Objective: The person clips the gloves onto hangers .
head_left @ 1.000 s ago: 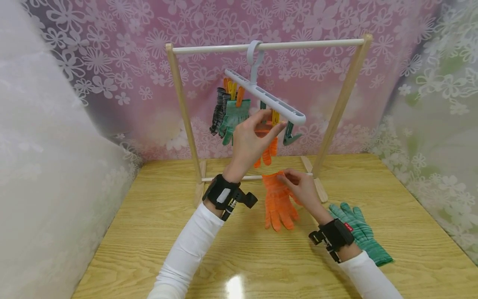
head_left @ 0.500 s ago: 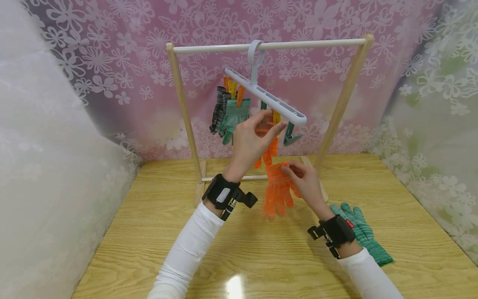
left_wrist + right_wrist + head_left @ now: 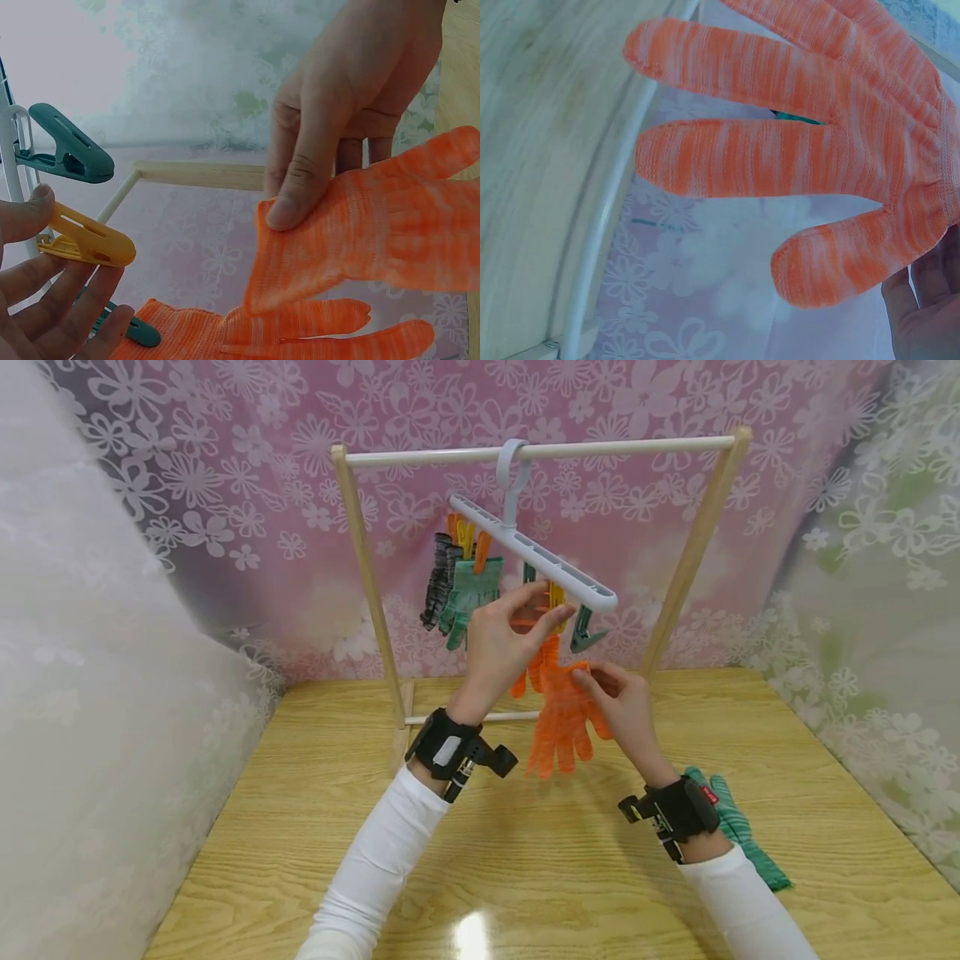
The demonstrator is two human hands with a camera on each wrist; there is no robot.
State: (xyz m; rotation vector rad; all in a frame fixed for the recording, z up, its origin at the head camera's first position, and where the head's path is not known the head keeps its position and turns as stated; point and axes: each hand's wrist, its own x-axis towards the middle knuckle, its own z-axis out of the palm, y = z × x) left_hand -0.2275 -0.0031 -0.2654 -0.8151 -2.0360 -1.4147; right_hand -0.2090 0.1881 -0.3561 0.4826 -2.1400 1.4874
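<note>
Under the near end of the grey hanger (image 3: 558,567), my left hand (image 3: 497,642) pinches a yellow clothespin (image 3: 94,238), thumb on one side and fingers on the other. My right hand (image 3: 624,703) holds an orange knit glove (image 3: 564,714) by its cuff, its fingers dangling below. That cuff is lower than the yellow clothespin and apart from it. A second orange glove (image 3: 180,331) hangs behind my left hand from a dark green clothespin (image 3: 142,331). Another green clothespin (image 3: 71,150) at the hanger's near end grips nothing. In the right wrist view the held glove covers most of the hand.
The hanger hooks over the white rail (image 3: 637,447) of a wooden rack (image 3: 693,543). At its far end hang a green glove (image 3: 476,589) and a black-and-grey glove (image 3: 438,581) on clothespins. Another green glove (image 3: 742,827) lies on the table (image 3: 300,860), partly behind my right wrist.
My right hand has lifted the orange glove up toward the hanger, moving slightly right. My left hand stays in place at the yellow clothespin.
</note>
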